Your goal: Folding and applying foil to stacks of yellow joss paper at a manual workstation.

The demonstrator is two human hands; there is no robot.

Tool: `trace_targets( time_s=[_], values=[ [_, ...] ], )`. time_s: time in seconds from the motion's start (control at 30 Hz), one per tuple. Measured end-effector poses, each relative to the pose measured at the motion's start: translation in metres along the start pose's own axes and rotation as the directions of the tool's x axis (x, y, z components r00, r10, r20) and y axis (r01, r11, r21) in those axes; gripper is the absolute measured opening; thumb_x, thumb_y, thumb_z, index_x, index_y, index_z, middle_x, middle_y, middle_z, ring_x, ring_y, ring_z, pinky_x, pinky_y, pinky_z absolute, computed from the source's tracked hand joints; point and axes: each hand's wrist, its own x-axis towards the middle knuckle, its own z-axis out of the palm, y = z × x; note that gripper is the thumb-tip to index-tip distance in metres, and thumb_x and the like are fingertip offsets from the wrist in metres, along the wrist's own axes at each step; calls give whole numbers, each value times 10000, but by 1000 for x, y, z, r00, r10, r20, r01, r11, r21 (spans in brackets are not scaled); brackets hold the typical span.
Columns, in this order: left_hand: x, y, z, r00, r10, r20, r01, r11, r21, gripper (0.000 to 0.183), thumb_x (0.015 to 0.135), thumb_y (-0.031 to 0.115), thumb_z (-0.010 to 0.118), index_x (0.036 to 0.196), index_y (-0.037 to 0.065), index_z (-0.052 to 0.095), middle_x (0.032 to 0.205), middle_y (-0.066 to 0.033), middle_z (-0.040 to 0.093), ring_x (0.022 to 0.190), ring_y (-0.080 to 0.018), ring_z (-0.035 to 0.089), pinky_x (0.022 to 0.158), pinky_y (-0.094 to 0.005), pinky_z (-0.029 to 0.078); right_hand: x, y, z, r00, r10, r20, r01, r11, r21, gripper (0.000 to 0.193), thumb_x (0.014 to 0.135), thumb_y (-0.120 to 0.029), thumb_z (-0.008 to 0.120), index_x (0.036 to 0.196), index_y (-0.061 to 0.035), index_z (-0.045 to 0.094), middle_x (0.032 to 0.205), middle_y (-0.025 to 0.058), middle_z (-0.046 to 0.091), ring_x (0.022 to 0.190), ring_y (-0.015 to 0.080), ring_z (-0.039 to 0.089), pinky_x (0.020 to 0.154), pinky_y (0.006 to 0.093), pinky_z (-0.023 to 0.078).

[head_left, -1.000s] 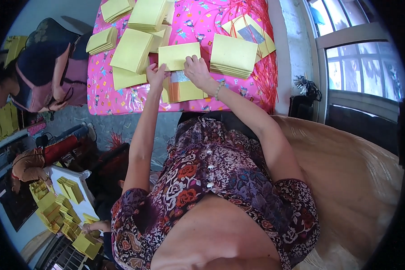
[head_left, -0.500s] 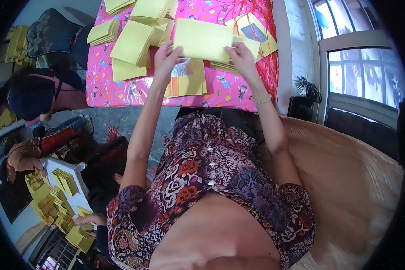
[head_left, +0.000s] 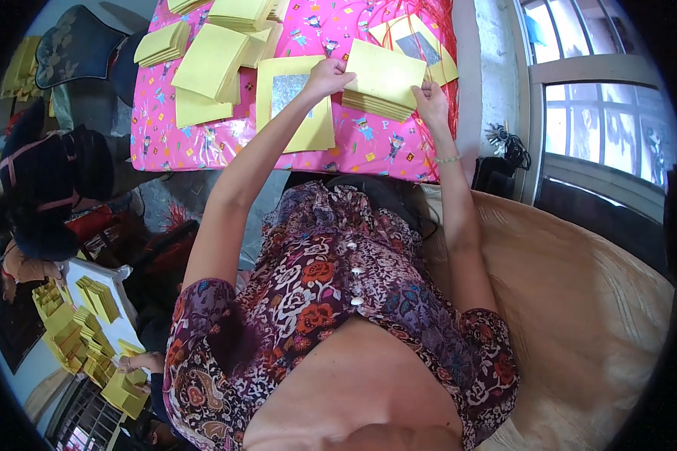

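A folded yellow paper [head_left: 390,68] lies on top of a stack of folded yellow papers [head_left: 377,107], at the right of the pink table. My left hand [head_left: 328,78] is closed at the paper's left edge. At its lower right corner, my right hand [head_left: 431,102] pinches the same paper, thumb on top. Left of the stack and partly under my left forearm, a flat yellow sheet [head_left: 271,124] shows a silver rectangle. Another yellow sheet with a silver patch [head_left: 420,46] lies behind the stack, with red strings across it.
More stacks of folded yellow paper [head_left: 209,64] stand on the table's left side. Red strings [head_left: 445,19] hang along its right edge, by a wall and window. At left, a person bends over [head_left: 49,180]; a white table [head_left: 120,301] bears many yellow papers.
Both hands have moved the folded paper right and lowered it onto the stack. The sheet with the silver rectangle is now more exposed. The person at left has shifted.
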Motion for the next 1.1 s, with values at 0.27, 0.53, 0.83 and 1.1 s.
trace_targets(
  time_s=[0.27,0.53,0.83,1.1],
  values=[
    [7,-18,10,999,-49,7,48,994,93,340,784,251,745,949,-33,656,811,-116,700,627,-140,666,563,-269,553,0,20,10,999,33,28,-32,998,-51,347,833,-268,692,987,32,610,870,140,694,802,226,674,745,353,521],
    [5,-15,12,1000,-10,8,7,936,351,389,776,298,760,990,-15,670,868,-108,714,742,-154,689,632,-277,565,-4,31,12,999,39,34,-37,998,-60,364,816,-294,695,976,22,614,865,157,693,818,275,679,763,382,518],
    [3,-15,22,997,65,-45,-34,863,505,371,676,354,789,858,43,701,794,-115,701,757,-266,682,745,-361,536,-11,28,9,996,56,64,-50,995,-83,361,806,-302,701,952,17,617,840,151,692,793,279,676,746,382,518],
    [2,-18,27,975,162,-153,-55,841,539,306,666,273,805,821,54,659,793,-97,682,792,-246,673,741,-367,528,-22,4,1,978,-196,-74,149,900,-410,382,732,-219,775,1032,-67,592,1030,141,575,965,335,565,815,428,483]
  ],
)
